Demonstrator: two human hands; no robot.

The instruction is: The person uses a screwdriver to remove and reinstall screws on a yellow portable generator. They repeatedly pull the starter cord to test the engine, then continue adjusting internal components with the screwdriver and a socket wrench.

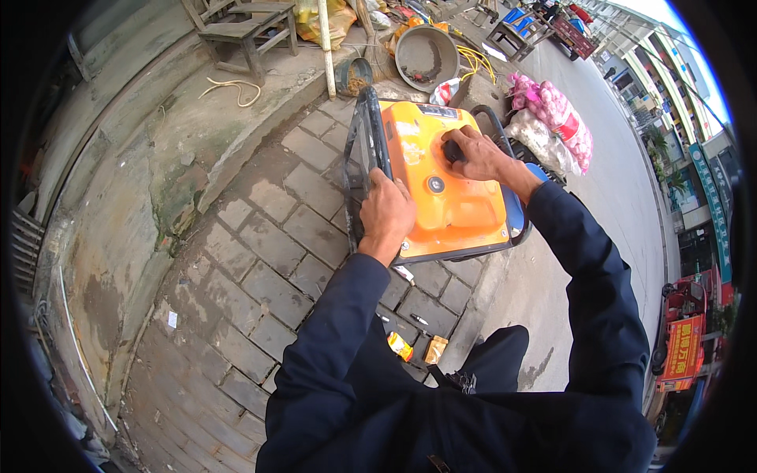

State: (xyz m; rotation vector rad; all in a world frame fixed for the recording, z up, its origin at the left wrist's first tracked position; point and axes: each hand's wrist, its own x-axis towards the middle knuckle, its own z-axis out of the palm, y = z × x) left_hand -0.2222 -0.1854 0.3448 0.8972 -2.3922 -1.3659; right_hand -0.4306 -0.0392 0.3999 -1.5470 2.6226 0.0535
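Left hand (388, 211): where it meets the black frame (376, 135), it's wrapped right around it.
Right hand (478, 154): fingers curled on the black cap (453, 150), right of the left hand.
Generator (409, 138): just under both hands, orange top showing between them.
Pink sack (564, 124): right of the right hand.
Basin (426, 54): well past the right hand.
Yellow pack (400, 345): closer in than the left hand.
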